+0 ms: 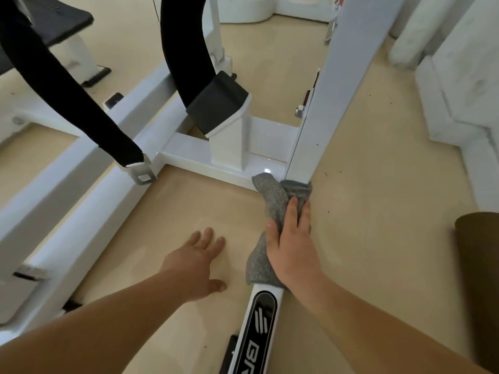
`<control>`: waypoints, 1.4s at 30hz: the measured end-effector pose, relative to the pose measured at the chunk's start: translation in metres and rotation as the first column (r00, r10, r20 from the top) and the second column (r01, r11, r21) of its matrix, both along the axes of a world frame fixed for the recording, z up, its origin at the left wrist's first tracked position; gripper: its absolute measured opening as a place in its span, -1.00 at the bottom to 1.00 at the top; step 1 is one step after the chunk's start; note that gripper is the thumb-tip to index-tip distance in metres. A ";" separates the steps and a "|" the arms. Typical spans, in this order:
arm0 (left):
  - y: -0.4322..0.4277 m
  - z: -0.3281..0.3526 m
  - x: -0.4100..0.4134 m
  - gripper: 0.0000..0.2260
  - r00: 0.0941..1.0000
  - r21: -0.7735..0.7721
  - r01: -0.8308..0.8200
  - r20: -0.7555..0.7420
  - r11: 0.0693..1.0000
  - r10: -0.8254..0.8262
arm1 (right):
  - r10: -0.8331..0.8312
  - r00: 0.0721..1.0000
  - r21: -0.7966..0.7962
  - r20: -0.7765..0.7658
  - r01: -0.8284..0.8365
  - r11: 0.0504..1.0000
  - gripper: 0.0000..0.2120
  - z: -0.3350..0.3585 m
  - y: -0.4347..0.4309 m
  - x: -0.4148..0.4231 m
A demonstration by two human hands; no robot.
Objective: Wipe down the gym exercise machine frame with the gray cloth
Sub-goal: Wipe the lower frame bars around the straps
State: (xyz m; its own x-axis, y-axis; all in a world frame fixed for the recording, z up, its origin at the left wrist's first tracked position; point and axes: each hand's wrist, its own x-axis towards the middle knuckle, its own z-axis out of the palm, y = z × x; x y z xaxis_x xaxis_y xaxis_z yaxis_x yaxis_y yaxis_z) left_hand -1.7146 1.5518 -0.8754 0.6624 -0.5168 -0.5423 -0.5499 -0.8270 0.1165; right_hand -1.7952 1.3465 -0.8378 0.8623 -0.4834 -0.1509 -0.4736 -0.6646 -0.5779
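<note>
Fingers (293, 211) of right hand (293, 247) held close together and curled over speckled gray knit cloth (271, 197), thumb clamping its left side. Cloth is bunched on the low white metal frame bar with black oval logo badge (263, 317), its front end butted against the foot of the slanted white upright post (324, 103); its tail trails under the palm. Fingers (208, 236) of left hand (198, 265) straight, spread, palm down at the beige floor (364, 238); contact can't tell. Black padded curved arms (183, 49) sit behind, well apart from the cloth.
</note>
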 end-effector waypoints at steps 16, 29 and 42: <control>0.007 0.002 0.000 -0.07 0.993 -0.002 0.106 0.059 0.994 -0.106 | 0.047 0.999 0.070 -0.020 -0.045 0.997 -0.20 -0.004 -0.010 0.007; 0.008 -0.001 0.000 -0.08 0.994 0.036 0.088 0.057 0.995 -0.090 | 0.001 1.000 0.195 -0.024 0.004 0.981 -0.20 -0.005 -0.032 0.018; 0.008 0.005 -0.003 -0.10 0.994 0.040 0.097 0.053 0.995 -0.099 | -0.048 0.999 0.335 0.025 0.037 0.941 0.11 -0.004 -0.014 -0.004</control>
State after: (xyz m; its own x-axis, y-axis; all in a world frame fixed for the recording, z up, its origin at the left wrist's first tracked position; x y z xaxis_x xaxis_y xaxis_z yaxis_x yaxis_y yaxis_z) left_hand -1.7174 1.5593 -0.8709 0.6387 -0.5608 -0.5268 -0.6331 -0.7722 0.0544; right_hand -1.7988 1.3324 -0.8418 0.8492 -0.4461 -0.2824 -0.4745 -0.4101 -0.7789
